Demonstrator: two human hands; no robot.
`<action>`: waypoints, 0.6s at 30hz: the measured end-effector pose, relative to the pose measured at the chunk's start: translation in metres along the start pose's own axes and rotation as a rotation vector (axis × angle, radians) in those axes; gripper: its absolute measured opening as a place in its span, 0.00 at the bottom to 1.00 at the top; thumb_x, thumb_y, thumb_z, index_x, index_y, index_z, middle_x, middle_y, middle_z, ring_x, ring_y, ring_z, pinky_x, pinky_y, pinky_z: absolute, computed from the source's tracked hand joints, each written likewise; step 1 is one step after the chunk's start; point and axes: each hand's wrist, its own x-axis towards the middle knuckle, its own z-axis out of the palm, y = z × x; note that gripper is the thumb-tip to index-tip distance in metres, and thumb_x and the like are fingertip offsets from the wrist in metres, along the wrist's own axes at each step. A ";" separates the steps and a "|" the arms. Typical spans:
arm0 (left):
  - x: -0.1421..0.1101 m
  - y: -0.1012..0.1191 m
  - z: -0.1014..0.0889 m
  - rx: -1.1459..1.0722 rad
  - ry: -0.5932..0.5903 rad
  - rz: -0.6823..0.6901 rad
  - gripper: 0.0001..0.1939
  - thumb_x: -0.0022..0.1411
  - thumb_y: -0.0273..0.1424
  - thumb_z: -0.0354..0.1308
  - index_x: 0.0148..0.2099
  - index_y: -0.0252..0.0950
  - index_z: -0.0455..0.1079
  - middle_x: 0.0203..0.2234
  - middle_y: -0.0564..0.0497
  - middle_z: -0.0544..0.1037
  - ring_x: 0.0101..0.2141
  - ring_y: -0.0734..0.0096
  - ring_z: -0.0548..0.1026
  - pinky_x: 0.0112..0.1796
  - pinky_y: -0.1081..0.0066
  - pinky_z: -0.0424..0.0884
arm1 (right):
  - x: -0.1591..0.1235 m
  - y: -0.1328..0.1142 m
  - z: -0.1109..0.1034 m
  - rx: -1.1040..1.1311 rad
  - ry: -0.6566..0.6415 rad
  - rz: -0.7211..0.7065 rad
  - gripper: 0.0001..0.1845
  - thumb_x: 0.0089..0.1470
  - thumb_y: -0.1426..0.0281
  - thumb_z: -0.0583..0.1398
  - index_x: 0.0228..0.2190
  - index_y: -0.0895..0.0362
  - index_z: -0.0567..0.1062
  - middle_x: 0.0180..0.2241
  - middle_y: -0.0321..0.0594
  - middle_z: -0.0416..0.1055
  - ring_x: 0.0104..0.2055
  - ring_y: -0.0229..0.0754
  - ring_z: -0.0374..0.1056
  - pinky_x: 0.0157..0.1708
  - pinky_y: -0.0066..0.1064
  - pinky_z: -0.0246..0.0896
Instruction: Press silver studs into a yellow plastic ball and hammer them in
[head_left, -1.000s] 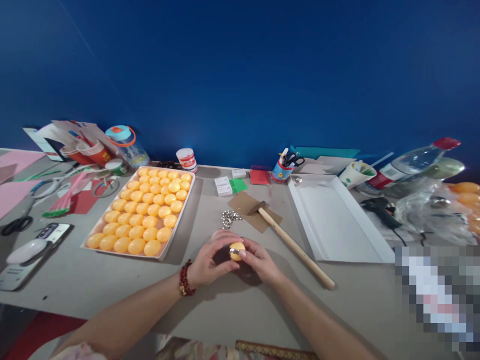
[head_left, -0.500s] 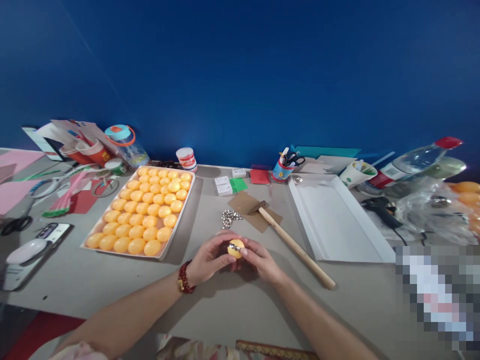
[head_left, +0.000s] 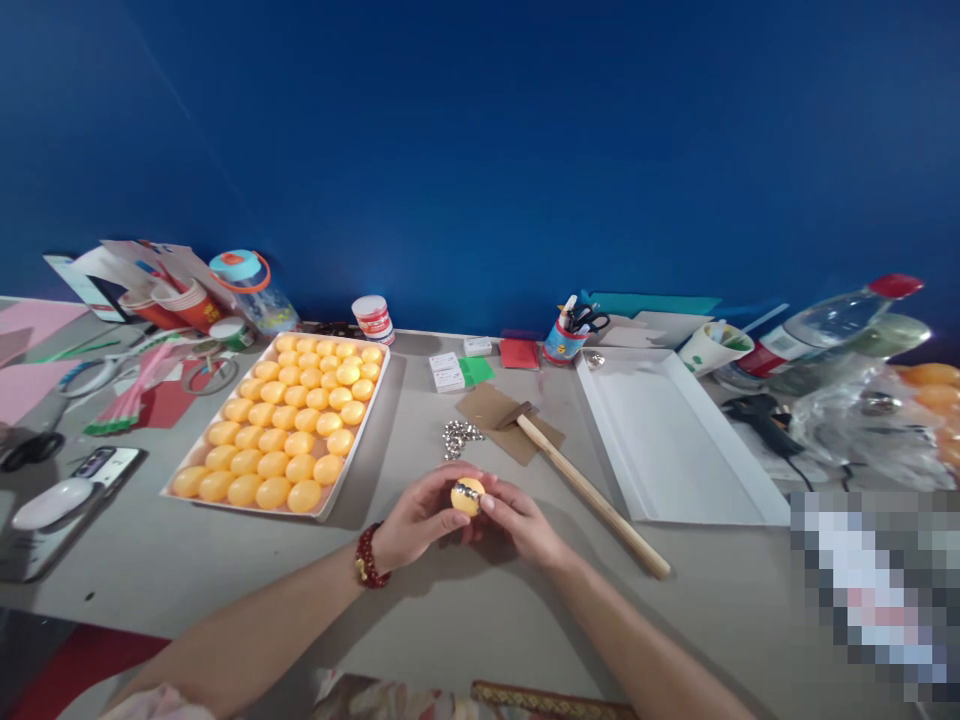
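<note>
Both my hands meet over the grey table near its front middle. My left hand (head_left: 421,518), with a red bead bracelet on the wrist, cups an orange ball (head_left: 467,496) from the left. My right hand (head_left: 520,522) pinches the same ball from the right, its fingertips on a small silver piece at the ball's top. A little pile of silver metal pieces (head_left: 459,436) lies just beyond my hands. To the left stands a white tray (head_left: 358,451) packed with several rows of orange balls.
A wooden-handled hammer (head_left: 586,490) lies on brown cardboard right of my hands. An empty white tray (head_left: 667,440) sits further right, with a black glue gun (head_left: 762,418), bottles and a plastic bag beyond. Scissors, cups, paper and a phone crowd the left side.
The ball has turned slightly in my fingers and sits a touch further left; the silver piece now shows on its upper face. Both hands have stayed in place.
</note>
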 end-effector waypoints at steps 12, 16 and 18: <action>0.003 -0.001 -0.005 0.199 0.042 0.156 0.21 0.63 0.37 0.63 0.57 0.39 0.70 0.55 0.38 0.70 0.58 0.52 0.67 0.52 0.55 0.71 | -0.002 -0.010 0.005 -0.074 -0.027 -0.037 0.26 0.58 0.47 0.59 0.39 0.59 0.74 0.27 0.38 0.74 0.30 0.41 0.70 0.34 0.32 0.65; 0.002 0.001 -0.004 0.217 0.055 0.123 0.20 0.64 0.36 0.62 0.57 0.40 0.71 0.55 0.39 0.70 0.57 0.53 0.68 0.51 0.56 0.72 | -0.002 -0.010 0.005 -0.055 -0.004 -0.047 0.23 0.58 0.51 0.61 0.39 0.59 0.74 0.27 0.37 0.73 0.30 0.40 0.70 0.34 0.31 0.65; 0.002 0.003 -0.003 0.212 0.059 0.116 0.20 0.64 0.36 0.62 0.57 0.39 0.70 0.55 0.39 0.70 0.57 0.53 0.68 0.53 0.55 0.71 | -0.001 -0.007 0.004 -0.032 0.014 -0.047 0.23 0.57 0.51 0.62 0.40 0.59 0.74 0.27 0.37 0.72 0.29 0.39 0.70 0.34 0.31 0.65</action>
